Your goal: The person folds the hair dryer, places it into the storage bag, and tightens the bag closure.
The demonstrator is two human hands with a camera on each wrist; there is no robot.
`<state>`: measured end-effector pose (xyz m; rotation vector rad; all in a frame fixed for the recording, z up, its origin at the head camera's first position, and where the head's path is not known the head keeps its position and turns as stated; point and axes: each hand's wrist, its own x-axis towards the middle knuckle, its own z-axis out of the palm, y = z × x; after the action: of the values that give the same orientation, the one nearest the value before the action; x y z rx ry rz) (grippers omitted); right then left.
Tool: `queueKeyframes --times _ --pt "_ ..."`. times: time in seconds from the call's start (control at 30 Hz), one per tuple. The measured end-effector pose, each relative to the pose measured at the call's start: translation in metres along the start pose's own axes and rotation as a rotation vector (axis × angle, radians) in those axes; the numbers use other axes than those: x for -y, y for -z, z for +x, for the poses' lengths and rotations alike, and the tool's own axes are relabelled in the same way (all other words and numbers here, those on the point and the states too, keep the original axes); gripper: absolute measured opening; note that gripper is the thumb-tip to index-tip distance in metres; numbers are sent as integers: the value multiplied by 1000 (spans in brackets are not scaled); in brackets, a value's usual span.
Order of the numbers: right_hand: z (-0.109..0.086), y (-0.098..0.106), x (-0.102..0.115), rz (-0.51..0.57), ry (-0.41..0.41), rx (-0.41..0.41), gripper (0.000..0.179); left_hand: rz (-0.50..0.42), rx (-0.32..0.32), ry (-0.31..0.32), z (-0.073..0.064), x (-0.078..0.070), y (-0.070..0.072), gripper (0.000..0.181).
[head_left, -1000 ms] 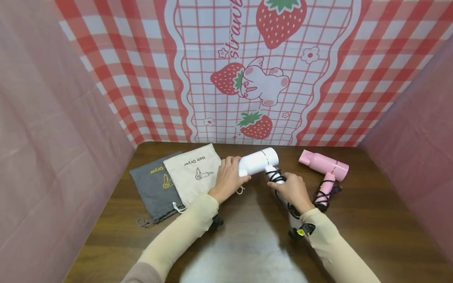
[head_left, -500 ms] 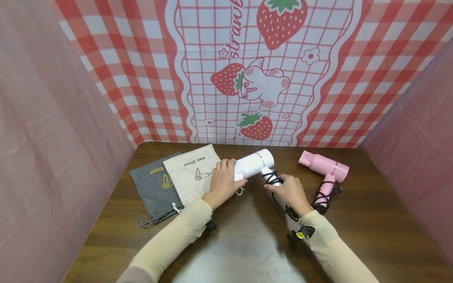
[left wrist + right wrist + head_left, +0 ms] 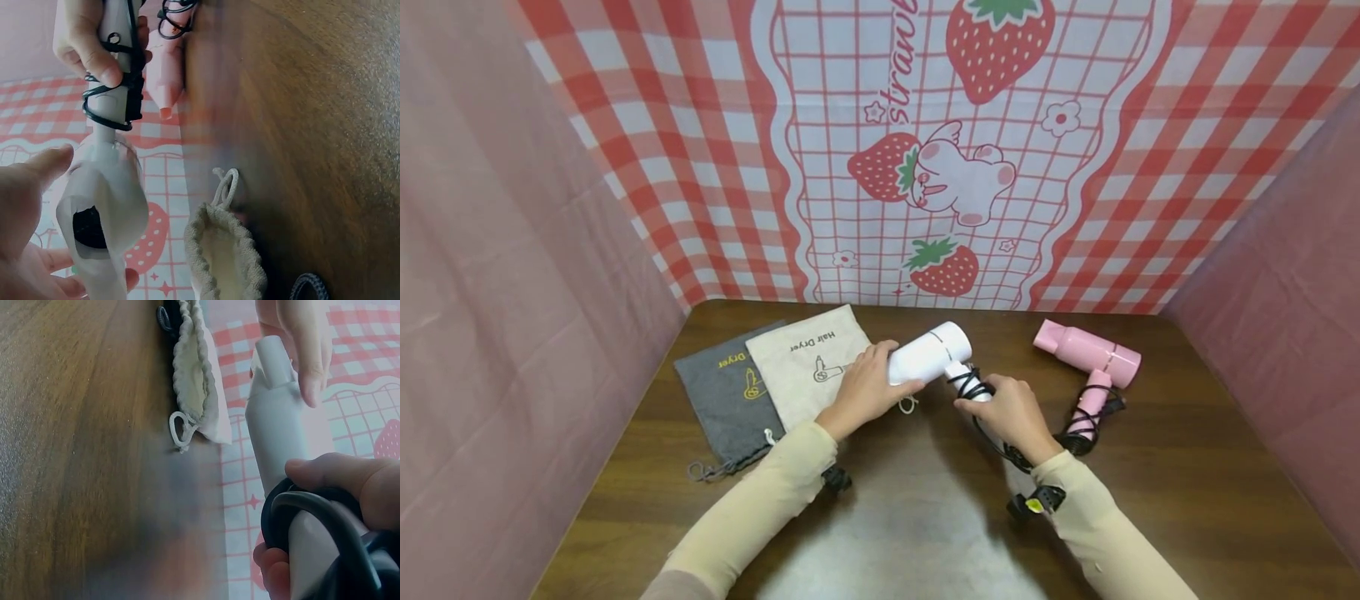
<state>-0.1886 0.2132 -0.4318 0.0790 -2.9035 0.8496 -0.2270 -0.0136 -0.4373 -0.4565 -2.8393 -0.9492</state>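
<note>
Left fingers [image 3: 872,357] and right fingers [image 3: 1002,386] have shifted the white hair dryer [image 3: 921,357] leftward.

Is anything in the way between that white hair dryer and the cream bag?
No separate object visibly stands between the white hair dryer and the cream bag. Only the left hand, gripping the dryer's end, comes between them in the head view.

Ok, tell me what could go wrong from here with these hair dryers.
The black cord wound around the handle in the right hand could loosen or snag. The white hair dryer, gripped near the barrel's far end, might slip from the left hand. The cream pouch lies partly over the gray pouch, so a brush from that hand might shift both.
</note>
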Motion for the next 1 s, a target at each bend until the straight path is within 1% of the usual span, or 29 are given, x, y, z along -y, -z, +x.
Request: queueKeyframes --times 0.27,0.53,0.77,1.0 --pt "-1 -5 2 -10 54 -1 39 -85 49 60 0 2 8 73" --pt "-4 -9 5 -4 93 21 41 -124 82 67 1 2 13 72" --pt "-6 -13 9 -10 108 33 46 -168 105 90 2 0 15 69" --pt "-8 -15 13 2 124 53 44 -178 134 115 3 -2 16 70"
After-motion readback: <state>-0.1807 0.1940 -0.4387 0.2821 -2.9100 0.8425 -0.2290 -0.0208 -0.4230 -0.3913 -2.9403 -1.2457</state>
